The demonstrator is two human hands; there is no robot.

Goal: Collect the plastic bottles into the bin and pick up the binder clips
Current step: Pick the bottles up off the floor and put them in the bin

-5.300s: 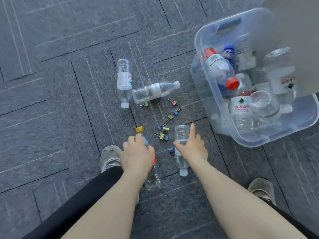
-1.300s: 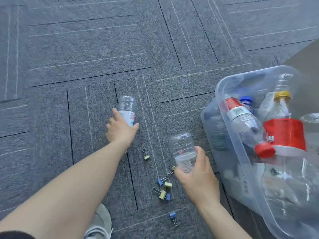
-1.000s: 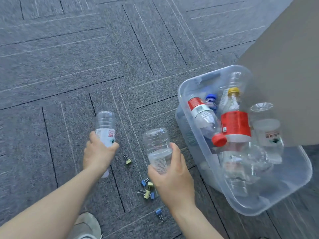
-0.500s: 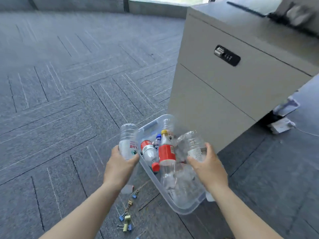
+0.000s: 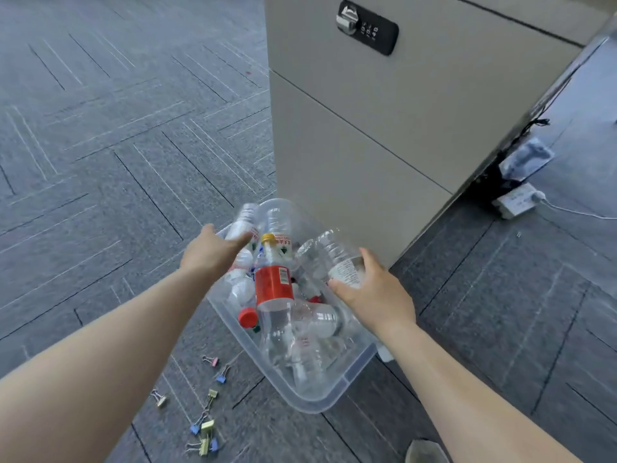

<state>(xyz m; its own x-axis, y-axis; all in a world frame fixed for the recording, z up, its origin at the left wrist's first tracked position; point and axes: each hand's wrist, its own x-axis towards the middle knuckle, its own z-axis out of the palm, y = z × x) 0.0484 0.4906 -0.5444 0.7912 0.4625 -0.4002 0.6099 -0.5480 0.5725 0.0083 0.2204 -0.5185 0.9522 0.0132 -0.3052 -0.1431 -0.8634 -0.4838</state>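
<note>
Two bottles in hand: one per hand, both held over the bin point(image 5: 337, 394) — drop not yet made.
Left hand point(image 5: 208, 252): fingers wrapped round a clear bottle point(image 5: 245, 218) at the bin's far-left corner; bottle tilted, partly hidden by the hand.
Right hand point(image 5: 375, 292): closed round a 2nd clear bottle point(image 5: 337, 259), held above the bin's right side, base pointing away.
Bin contents: approx. full w/ bottles already, incl. a red-label bottle point(image 5: 273, 282) lying on top.
Floor bottles: none seen on the carpet point(image 5: 100, 182) in this view; bottle part judged nearly done once both are let go.
Binder clips point(image 5: 203, 429): still loose on the carpet, just left of the bin's near corner; none picked up — this part is left.
Edges: bin's far end sits close against the cabinet point(image 5: 384, 135); near rim is low.
Open room: carpet clear to the left & near side; power strip point(image 5: 517, 203) w/ cable well apart on the right.
</note>
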